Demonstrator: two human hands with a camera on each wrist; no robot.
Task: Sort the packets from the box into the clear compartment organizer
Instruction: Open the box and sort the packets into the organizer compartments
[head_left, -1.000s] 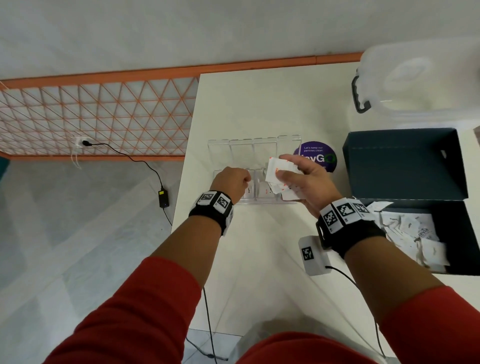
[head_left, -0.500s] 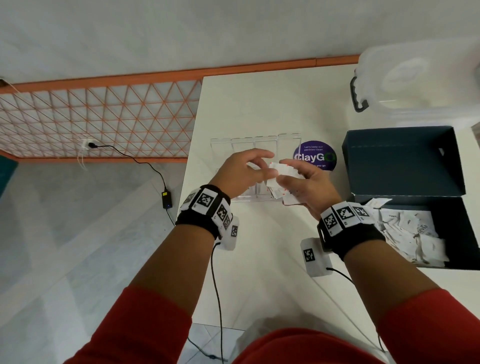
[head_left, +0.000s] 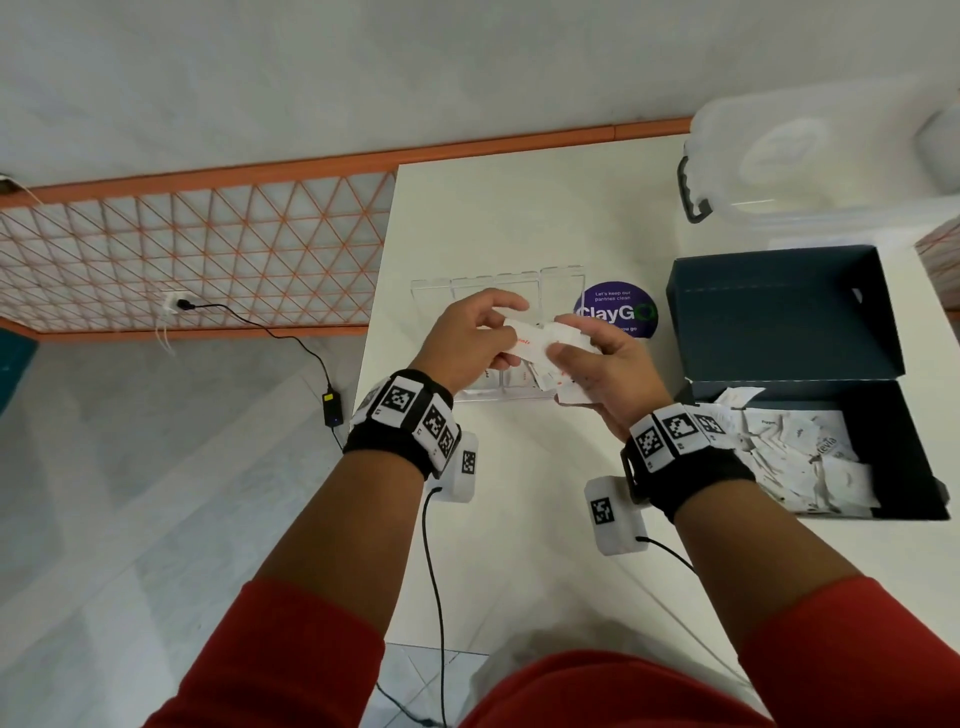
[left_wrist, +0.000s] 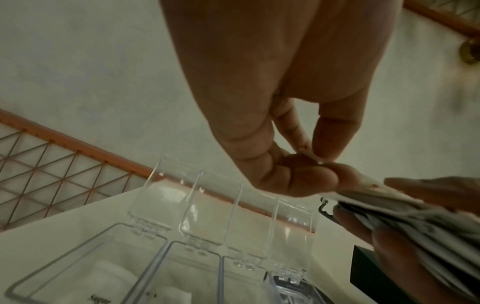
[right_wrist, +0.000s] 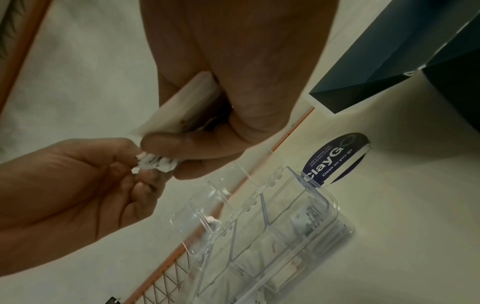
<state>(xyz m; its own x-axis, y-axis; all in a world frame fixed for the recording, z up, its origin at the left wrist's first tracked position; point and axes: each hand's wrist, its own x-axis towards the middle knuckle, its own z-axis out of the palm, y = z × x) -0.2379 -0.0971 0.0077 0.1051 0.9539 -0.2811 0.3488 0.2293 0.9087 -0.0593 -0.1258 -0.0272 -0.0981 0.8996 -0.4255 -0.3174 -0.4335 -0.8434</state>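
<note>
Packets (head_left: 563, 364) sit fanned in the right hand (head_left: 602, 374), gripped as a stack for sorting; the left hand (head_left: 467, 343) pinches 1 packet's edge, likely peeling it off for the organizer (head_left: 561, 280) just beneath both hands.

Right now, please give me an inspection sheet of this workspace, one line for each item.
Surface: white table, bare at the far side.
Job's things: clear organizer, lids open, some packets inside; dark box open, loose packets in it.
Clutter: round purple sticker; lidded plastic tub.
Hands: left hand pinches one packet; right hand holds a bundle of packets.
Cables: wrist-camera leads; black cable from a wall socket.
Surroundings: orange lattice panel, grey floor.
</note>
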